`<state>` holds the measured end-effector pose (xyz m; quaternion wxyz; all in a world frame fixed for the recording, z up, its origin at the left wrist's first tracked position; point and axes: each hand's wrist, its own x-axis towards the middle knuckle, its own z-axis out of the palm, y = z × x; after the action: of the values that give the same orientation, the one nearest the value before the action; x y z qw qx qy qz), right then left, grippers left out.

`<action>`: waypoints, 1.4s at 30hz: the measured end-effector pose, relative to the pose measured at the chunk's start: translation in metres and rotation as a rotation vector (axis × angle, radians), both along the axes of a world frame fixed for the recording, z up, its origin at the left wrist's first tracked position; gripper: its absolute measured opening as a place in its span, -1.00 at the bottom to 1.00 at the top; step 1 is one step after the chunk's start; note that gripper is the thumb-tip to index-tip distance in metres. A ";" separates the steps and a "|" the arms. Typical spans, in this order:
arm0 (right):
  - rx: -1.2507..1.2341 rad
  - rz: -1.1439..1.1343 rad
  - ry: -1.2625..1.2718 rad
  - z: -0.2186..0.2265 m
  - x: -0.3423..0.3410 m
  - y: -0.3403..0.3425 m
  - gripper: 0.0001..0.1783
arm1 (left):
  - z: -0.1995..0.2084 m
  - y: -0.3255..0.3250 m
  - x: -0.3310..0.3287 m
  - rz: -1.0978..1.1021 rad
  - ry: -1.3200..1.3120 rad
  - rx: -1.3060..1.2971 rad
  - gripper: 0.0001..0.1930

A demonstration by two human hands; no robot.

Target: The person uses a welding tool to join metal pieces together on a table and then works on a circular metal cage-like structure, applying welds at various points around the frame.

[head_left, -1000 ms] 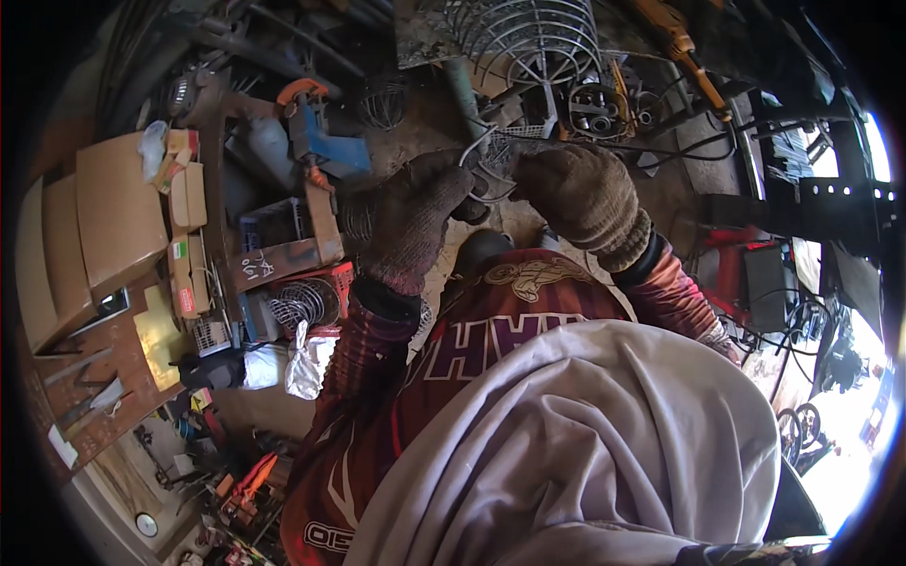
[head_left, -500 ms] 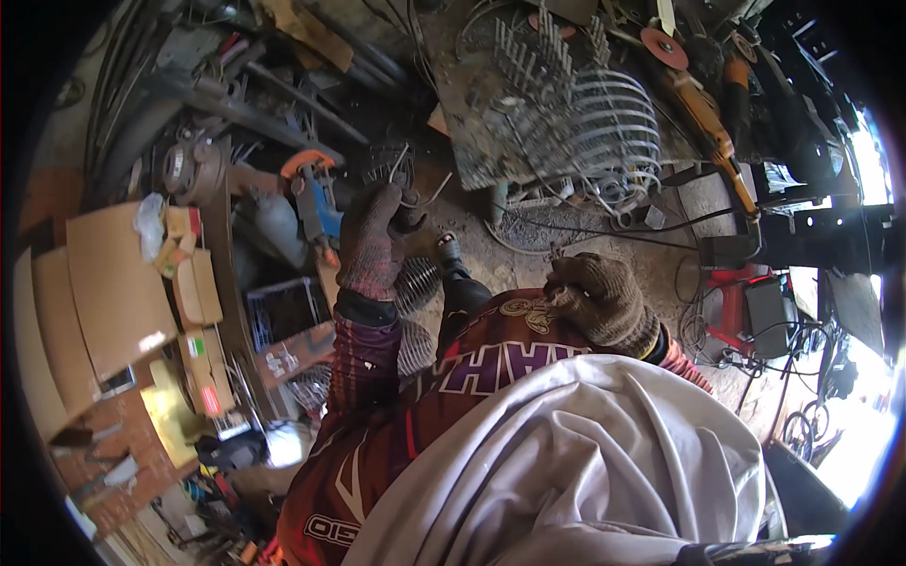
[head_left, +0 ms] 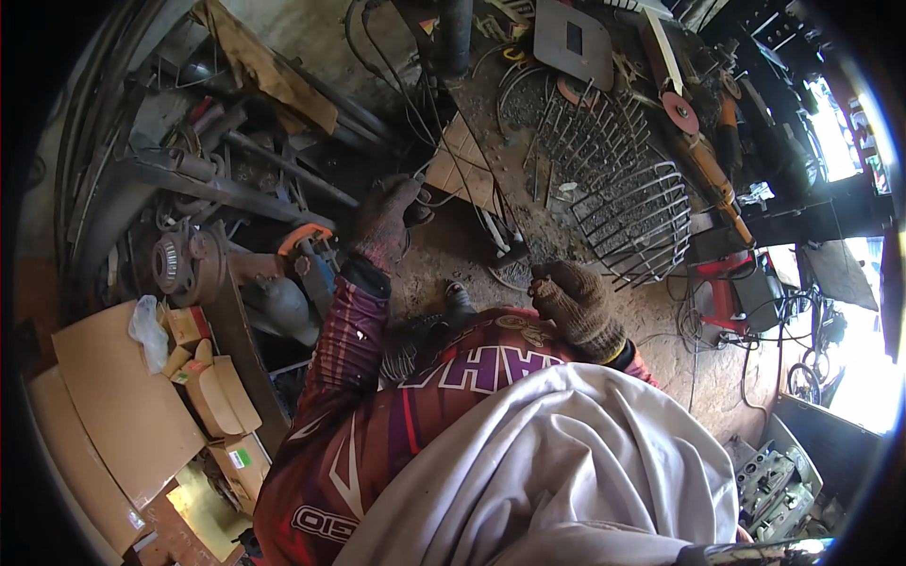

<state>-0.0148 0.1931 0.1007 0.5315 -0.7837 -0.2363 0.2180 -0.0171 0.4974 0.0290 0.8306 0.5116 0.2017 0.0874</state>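
Observation:
My left hand (head_left: 389, 219), in a dirty brown knit glove, reaches forward on the left with its fingers curled around a thin bent metal rod (head_left: 432, 198). Most of that rod is hidden by the glove. My right hand (head_left: 578, 304), gloved in brown knit, is drawn in close before my chest. Its fingers are curled, and what they hold, if anything, cannot be seen. Ahead and to the right, a rack of bent steel rods (head_left: 637, 226) lies at the near edge of the workbench (head_left: 514, 141). Farther back is another cluster of rods (head_left: 590, 127).
On the bench are a yellow power tool (head_left: 713, 179), a pink grinding disc (head_left: 680, 113) and a grey welding shield (head_left: 573, 45). Left stand a blue and orange tool (head_left: 313, 259), a grey cylinder (head_left: 283, 307) and cardboard boxes (head_left: 127, 396). Cables cross the floor at right.
My view has shifted, showing more of the bench top. Both hands remain curled; the rod in my left hand shows less than before.

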 end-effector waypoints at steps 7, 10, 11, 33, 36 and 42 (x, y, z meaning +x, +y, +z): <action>0.148 -0.206 0.235 -0.012 -0.001 0.020 -0.63 | -0.006 0.039 0.059 -0.026 0.024 0.054 -0.84; 0.173 -0.236 0.287 -0.012 0.003 0.032 -0.65 | -0.012 0.063 0.102 -0.053 0.014 0.090 -0.87; 0.179 -0.257 0.310 -0.013 0.006 0.038 -0.65 | -0.014 0.071 0.119 -0.066 0.002 0.090 -0.88; 0.193 -0.690 0.466 -0.042 0.150 0.231 -0.59 | -0.047 0.127 0.293 -0.504 -0.073 0.186 -0.70; 0.284 -0.795 0.520 -0.047 0.184 0.248 -0.56 | -0.045 0.133 0.297 -0.566 -0.046 0.195 -0.66; 0.372 -0.887 0.517 -0.071 0.244 0.270 -0.54 | -0.054 0.135 0.301 -0.533 -0.224 0.368 -0.62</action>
<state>0.2289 0.4635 0.0297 0.7429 -0.6218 0.2208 0.1128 0.2838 0.6322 -0.0252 0.7350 0.6749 -0.0506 -0.0425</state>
